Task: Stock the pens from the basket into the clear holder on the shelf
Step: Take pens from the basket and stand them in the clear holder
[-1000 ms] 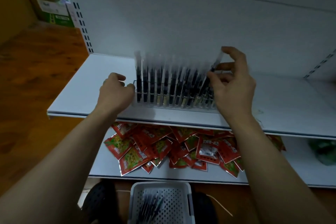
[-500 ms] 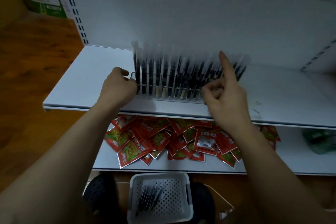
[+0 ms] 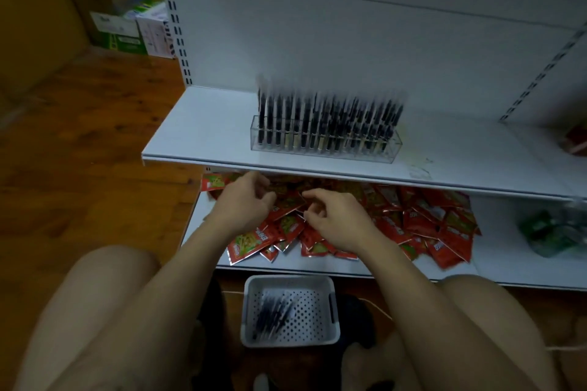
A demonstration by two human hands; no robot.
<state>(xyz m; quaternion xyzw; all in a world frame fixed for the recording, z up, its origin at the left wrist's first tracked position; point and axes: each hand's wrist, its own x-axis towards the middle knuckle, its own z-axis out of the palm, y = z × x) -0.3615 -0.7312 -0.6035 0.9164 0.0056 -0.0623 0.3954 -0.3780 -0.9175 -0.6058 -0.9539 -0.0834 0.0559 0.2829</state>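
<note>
Pens (image 3: 327, 117) stood in a packed row inside the clear holder (image 3: 392, 151), which sat toward the front of the upper shelf (image 3: 203, 136). Those at the holder's right end leaned, while the left ones stood straight. A small heap of loose pens (image 3: 273, 314) lay in the white basket (image 3: 289, 279) on the floor between the person's knees.

Both hands hung below the shelf's front edge, above the red packets (image 3: 422, 219) spread over the lower shelf. The left hand (image 3: 243, 203) had its fingers loosely curled with nothing visible in them. The right hand (image 3: 336, 219), just beside it, was curled the same way and looked empty too, though blur softened the fingertips. Neither hand touched the holder or the basket.

By the look of it, a fresh handful had to come from the basket next. Several things could go wrong from there. The holder looked nearly full, so forcing more pens in could topple the leaning ones or spill them over the wall. The holder was light and close to the shelf edge, so a push from one side with no steadying hand could slide it forward. Reaching down past the lower shelf, a wrist could also drag packets off onto the floor.
</note>
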